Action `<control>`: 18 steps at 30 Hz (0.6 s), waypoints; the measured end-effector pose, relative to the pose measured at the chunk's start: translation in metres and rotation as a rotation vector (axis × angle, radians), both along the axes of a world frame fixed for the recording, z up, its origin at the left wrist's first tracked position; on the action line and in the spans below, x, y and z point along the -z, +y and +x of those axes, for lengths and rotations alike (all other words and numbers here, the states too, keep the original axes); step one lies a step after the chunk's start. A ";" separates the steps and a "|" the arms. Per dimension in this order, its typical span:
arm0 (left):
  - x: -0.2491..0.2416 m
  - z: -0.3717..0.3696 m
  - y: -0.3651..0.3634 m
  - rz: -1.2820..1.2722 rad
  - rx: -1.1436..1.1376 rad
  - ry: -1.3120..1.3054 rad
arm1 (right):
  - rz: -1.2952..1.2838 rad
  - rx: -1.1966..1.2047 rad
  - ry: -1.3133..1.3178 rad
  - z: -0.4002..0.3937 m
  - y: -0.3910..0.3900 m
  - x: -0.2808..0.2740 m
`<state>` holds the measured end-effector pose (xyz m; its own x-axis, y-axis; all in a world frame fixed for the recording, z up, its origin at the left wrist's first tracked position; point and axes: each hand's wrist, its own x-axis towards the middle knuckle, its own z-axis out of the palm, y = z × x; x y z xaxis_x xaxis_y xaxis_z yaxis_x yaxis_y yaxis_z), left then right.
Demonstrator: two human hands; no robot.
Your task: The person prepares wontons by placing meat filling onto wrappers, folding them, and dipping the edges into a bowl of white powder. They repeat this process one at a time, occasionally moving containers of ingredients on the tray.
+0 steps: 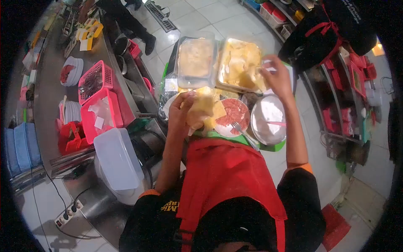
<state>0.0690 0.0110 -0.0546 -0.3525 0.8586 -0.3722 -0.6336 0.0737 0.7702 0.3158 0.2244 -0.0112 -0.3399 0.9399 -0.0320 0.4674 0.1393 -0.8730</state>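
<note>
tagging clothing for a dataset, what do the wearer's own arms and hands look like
The left hand and right hand are ungloved, with no watch or band visible. The forearms are bare below short black sleeves, which end in orange cuffs. Yellow lettering marks the black cloth on the left side.

"What sort of place is this?"

"A kitchen — a commercial one, by its look. A long stainless-steel counter [52, 96] carries stacked round white plates [74, 112] and pink plastic baskets [115, 101]."

"And food?"

"Reddish minced meat [233, 112], with thin yellow sheets [237, 69] beyond it."

"Anything else?"

"A red cloth apron [228, 176] on the person — and a white tiled floor [189, 21]."
</note>
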 end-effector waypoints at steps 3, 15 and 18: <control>-0.007 0.004 -0.001 0.028 -0.008 0.072 | -0.139 -0.150 0.150 -0.022 0.009 0.011; -0.001 0.003 -0.010 -0.010 0.018 0.009 | 0.606 -0.108 -0.148 -0.043 0.030 0.078; 0.010 -0.002 -0.014 -0.003 -0.002 0.038 | 0.666 -0.032 -0.091 -0.028 0.034 0.072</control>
<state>0.0668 -0.0031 -0.0645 -0.3685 0.8568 -0.3607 -0.6037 0.0745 0.7937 0.2879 0.2585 -0.0832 -0.3913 0.7583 0.5214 0.5216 0.6496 -0.5532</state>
